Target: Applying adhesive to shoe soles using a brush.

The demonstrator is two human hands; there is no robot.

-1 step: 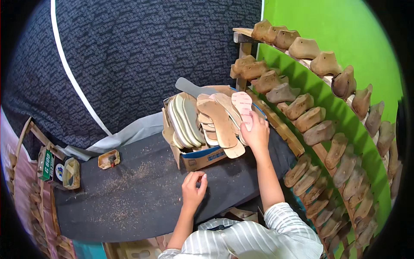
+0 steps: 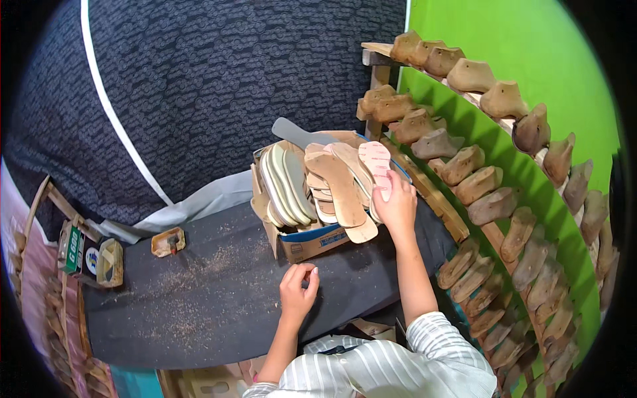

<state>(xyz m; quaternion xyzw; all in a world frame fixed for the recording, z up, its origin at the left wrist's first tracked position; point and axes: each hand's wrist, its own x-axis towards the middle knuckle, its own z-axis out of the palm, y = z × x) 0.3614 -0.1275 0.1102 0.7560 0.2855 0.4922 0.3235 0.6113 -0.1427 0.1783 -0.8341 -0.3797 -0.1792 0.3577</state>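
Note:
My right hand grips the lower part of a pale pink insole with red printed lines, at the right side of an open cardboard box. The insole stands tilted among others in the box. Next to it are tan insoles, some leaning out over the box's front edge. Cream-edged soles stand packed in the box's left half, and a grey sole sticks out at the back. My left hand hovers by the table's front edge, fingers loosely curled, with nothing visible in them.
Wooden shoe lasts line slanted racks on the right. Sawdust-like crumbs lie on the dark table cover. At the left are a small tray holding a small tool, and a cut-open green and black container. A dark patterned curtain hangs behind.
The whole view has shifted very slightly. My right hand stays on the pink insole and my left hand keeps its place.

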